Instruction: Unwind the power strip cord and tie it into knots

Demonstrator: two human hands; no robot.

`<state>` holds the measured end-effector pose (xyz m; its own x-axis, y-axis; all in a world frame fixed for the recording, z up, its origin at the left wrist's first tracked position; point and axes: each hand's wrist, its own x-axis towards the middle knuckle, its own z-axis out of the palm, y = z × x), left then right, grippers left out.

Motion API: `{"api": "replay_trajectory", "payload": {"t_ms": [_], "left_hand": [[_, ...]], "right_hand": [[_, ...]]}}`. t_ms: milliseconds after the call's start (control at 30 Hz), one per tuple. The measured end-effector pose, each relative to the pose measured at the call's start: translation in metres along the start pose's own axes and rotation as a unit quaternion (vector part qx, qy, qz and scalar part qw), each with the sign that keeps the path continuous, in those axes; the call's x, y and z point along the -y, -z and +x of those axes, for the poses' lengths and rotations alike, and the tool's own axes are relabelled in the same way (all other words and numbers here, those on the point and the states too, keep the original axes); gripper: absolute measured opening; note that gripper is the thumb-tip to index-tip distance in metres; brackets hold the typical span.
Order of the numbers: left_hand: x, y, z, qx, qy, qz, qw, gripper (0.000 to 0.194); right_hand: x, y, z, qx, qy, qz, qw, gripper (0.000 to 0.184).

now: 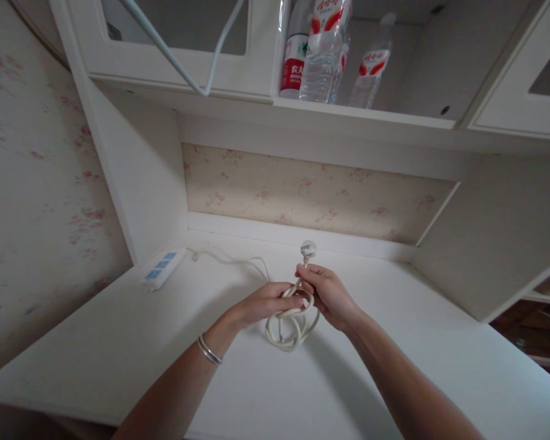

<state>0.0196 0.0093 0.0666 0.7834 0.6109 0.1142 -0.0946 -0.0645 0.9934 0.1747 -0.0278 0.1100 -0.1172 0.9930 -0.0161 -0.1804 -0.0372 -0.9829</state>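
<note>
Desktop (252, 379) smooth, white; bracelets (209, 349) glossy metal; bottles (318, 73) clear plastic.

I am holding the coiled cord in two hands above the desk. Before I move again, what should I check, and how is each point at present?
1. Left hand has a hold on the coiled cord: ok.
2. Right hand grips the cord just below the plug: ok.
3. Loops free of knots: cannot tell; they overlap and fingers hide part.
4. Thin cord from the power strip is slack: ok, it curves over the desk.
5. Coils neat and even: not ok; the loops differ in size.
6. Bottles away from the hands: ok, they stand on the shelf above.
</note>
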Motion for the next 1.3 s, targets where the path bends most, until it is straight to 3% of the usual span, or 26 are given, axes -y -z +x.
{"api": "replay_trajectory", "payload": {"t_ms": [100, 233, 367, 433, 600, 733, 800, 900, 967, 1033, 1133, 1300], "left_hand": [[0.009, 0.005, -0.005, 0.012, 0.024, -0.088, 0.996, 0.057], [0.012, 0.004, -0.011, 0.015, -0.056, -0.088, 0.994, 0.057], [0.016, -0.004, -0.007, -0.098, -0.065, 0.042, 0.992, 0.023], [0.021, -0.006, -0.002, -0.136, -0.054, 0.122, 0.982, 0.016], [0.038, -0.003, 0.002, -0.214, -0.046, 0.256, 0.942, 0.030], [0.043, 0.002, 0.001, -0.261, -0.015, 0.224, 0.939, 0.042], [0.040, 0.004, -0.002, -0.226, -0.005, 0.173, 0.958, 0.054], [0.031, 0.010, -0.010, -0.069, -0.003, 0.057, 0.996, 0.072], [0.024, 0.017, -0.016, 0.019, -0.007, -0.041, 0.999, 0.079], [0.021, 0.025, -0.019, 0.034, -0.011, -0.126, 0.991, 0.080], [0.023, 0.032, -0.017, -0.043, -0.013, -0.162, 0.986, 0.061], [0.026, 0.033, -0.004, -0.199, -0.045, -0.034, 0.978, 0.033]], "right_hand": [[-0.001, 0.005, 0.004, -0.030, 0.024, 0.028, 0.999, 0.034], [-0.004, 0.017, 0.011, -0.056, 0.070, 0.150, 0.985, 0.024], [-0.011, 0.027, 0.019, -0.075, 0.072, 0.298, 0.949, 0.017], [-0.012, 0.031, 0.021, -0.087, 0.063, 0.352, 0.930, 0.012], [0.003, 0.044, 0.015, -0.100, 0.084, 0.407, 0.904, 0.013], [0.021, 0.049, 0.002, -0.112, 0.123, 0.382, 0.909, 0.012], [0.027, 0.046, -0.006, -0.108, 0.135, 0.363, 0.916, 0.012], [0.031, 0.039, -0.015, -0.086, 0.140, 0.340, 0.926, 0.013], [0.033, 0.038, -0.019, -0.079, 0.141, 0.335, 0.928, 0.013], [0.035, 0.042, -0.020, -0.083, 0.146, 0.341, 0.925, 0.013], [0.037, 0.052, -0.022, -0.082, 0.152, 0.338, 0.925, 0.015], [0.028, 0.062, -0.028, -0.064, 0.099, 0.218, 0.969, 0.020]]}}
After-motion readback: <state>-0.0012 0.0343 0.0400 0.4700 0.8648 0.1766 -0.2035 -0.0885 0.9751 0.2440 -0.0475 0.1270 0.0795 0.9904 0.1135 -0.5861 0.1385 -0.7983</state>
